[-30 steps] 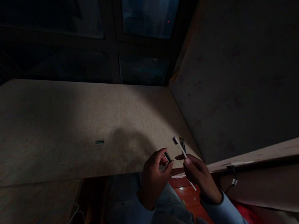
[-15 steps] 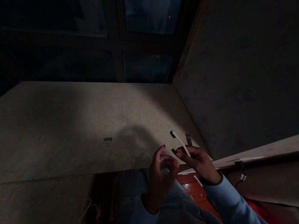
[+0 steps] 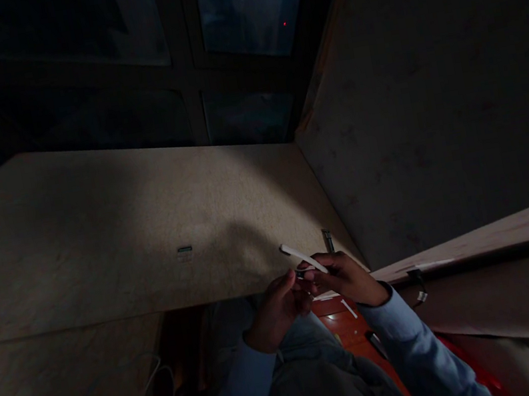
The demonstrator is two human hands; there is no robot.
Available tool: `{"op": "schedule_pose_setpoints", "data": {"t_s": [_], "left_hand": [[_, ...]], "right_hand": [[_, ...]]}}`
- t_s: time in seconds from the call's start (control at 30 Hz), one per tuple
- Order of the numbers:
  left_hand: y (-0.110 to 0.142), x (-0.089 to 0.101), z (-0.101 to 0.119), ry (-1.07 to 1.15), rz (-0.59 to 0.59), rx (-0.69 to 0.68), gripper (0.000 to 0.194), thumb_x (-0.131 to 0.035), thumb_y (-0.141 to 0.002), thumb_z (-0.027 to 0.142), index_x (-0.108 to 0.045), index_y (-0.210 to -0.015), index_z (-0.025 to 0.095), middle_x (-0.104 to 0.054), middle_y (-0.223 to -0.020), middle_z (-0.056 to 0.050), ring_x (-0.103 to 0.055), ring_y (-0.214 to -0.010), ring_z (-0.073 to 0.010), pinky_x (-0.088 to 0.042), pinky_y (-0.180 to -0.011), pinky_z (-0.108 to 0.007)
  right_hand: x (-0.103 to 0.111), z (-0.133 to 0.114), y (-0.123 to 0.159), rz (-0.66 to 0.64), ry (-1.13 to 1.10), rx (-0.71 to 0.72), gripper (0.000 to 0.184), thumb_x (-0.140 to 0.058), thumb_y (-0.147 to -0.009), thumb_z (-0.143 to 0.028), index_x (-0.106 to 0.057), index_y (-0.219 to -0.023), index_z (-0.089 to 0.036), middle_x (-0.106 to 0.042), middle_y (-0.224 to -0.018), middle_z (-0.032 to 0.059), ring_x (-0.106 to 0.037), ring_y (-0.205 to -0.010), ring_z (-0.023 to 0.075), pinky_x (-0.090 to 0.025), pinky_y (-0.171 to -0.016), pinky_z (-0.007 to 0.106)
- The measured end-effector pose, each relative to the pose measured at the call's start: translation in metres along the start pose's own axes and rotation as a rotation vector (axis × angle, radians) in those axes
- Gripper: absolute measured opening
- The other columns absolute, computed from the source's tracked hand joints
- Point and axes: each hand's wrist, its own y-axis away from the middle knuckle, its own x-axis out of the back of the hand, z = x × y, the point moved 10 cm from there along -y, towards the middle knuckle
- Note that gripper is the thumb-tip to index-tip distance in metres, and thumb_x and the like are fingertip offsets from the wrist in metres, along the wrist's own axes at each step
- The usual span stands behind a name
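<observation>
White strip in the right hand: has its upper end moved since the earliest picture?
Yes: the white strip in the right hand now has its upper end further left of the table's far right corner.

Right hand [image 3: 346, 279] is hiding the white stick [image 3: 304, 258] at its near end; fingers [image 3: 288, 280] are partly covering a dark piece [image 3: 299, 274] I am finding too small to identify. Bottom edge is cropping right sleeve [image 3: 418, 344].

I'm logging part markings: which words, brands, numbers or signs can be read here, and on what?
No text can be read.
White tag on the thin black cable: too small to make out any print.
Slim white curved brush in the right hand: no lettering shows.
Small dark piece just below it in the picture: too dim to tell.
</observation>
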Motion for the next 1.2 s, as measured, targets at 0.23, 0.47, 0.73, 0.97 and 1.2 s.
{"op": "schedule_pose_setpoints", "data": {"t_s": [0.23, 0.47, 0.73, 0.97, 1.2], "left_hand": [[-0.003, 0.001, 0.010, 0.224, -0.026, -0.091, 0.041, -0.073, -0.073, 0.045, -0.068, -0.090, 0.008, -0.057, -0.083, -0.004, -0.047, -0.057, -0.0049, -0.040, -0.053, -0.019], [-0.007, -0.001, 0.015, 0.299, -0.037, -0.130, 0.038, -0.076, -0.072, 0.036, -0.069, -0.099, 0.009, -0.053, -0.080, -0.002, -0.038, -0.056, -0.0026, -0.037, -0.051, -0.018], [-0.011, -0.008, 0.014, 0.281, -0.094, -0.130, 0.033, -0.072, -0.075, 0.037, -0.070, -0.093, 0.009, -0.053, -0.087, -0.003, -0.037, -0.056, -0.0023, -0.035, -0.050, -0.018], [-0.016, -0.009, 0.006, 0.291, -0.074, -0.073, 0.050, -0.075, -0.072, 0.039, -0.068, -0.110, 0.008, -0.048, -0.075, -0.001, -0.034, -0.055, -0.0019, -0.039, -0.053, -0.018], [-0.017, -0.013, 0.007, 0.290, -0.079, -0.086, 0.039, -0.072, -0.074, 0.038, -0.070, -0.098, 0.008, -0.053, -0.082, -0.003, -0.038, -0.055, -0.0025, -0.037, -0.051, -0.018]], "right_hand": [[0.011, -0.018, 0.029, 0.311, 0.108, 0.045, 0.043, -0.040, -0.101, -0.040, -0.056, -0.126, -0.010, -0.057, -0.064, 0.0015, -0.053, -0.054, 0.0108, -0.040, -0.056, 0.022], [-0.001, -0.004, 0.045, 0.305, 0.240, -0.078, 0.040, -0.037, -0.102, -0.045, -0.059, -0.116, -0.014, -0.063, -0.084, 0.0026, -0.060, -0.077, 0.0121, -0.039, -0.071, 0.024], [0.009, 0.014, 0.048, 0.417, 0.245, -0.176, 0.046, -0.040, -0.098, -0.055, -0.063, -0.097, -0.015, -0.064, -0.078, 0.0038, -0.060, -0.071, 0.0139, -0.037, -0.066, 0.025], [0.004, 0.016, 0.049, 0.340, 0.277, -0.139, 0.046, -0.038, -0.099, -0.053, -0.064, -0.098, -0.015, -0.064, -0.081, 0.0049, -0.061, -0.075, 0.0153, -0.037, -0.068, 0.025], [0.013, 0.030, 0.055, 0.422, 0.241, -0.181, 0.047, -0.040, -0.097, -0.056, -0.064, -0.101, -0.016, -0.064, -0.080, 0.0039, -0.061, -0.072, 0.0143, -0.037, -0.065, 0.025]]}}
